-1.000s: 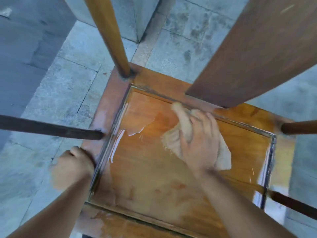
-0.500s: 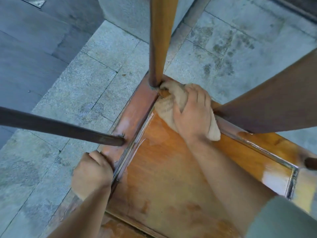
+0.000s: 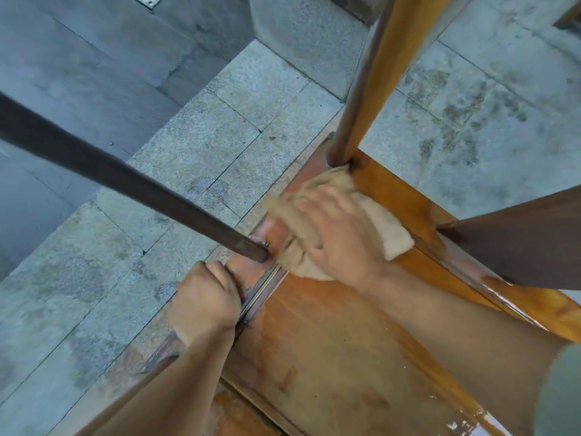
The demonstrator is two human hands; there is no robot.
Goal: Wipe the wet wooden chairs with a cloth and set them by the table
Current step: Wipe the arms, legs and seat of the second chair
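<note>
I look down on a wet orange-brown wooden chair seat (image 3: 320, 347) with a raised frame. My right hand (image 3: 339, 237) presses a beige cloth (image 3: 390, 228) flat onto the seat's far left frame, just below the round back post (image 3: 361, 99). My left hand (image 3: 204, 303) is clenched on the seat's left edge, close under the end of a dark armrest rail (image 3: 125, 180). A broad dark back slat (image 3: 518, 247) rises at the right. Water still glistens along the right frame.
Grey stone paving (image 3: 220, 127) surrounds the chair on the left and far side, with a darker step (image 3: 78, 58) and a stone pillar base (image 3: 298, 36) beyond. Damp blotches mark the slabs at the upper right.
My right hand has carried the cloth from the middle of the seat to the far left corner by the post, then leftward along the frame. My left hand stays gripping the left edge.
</note>
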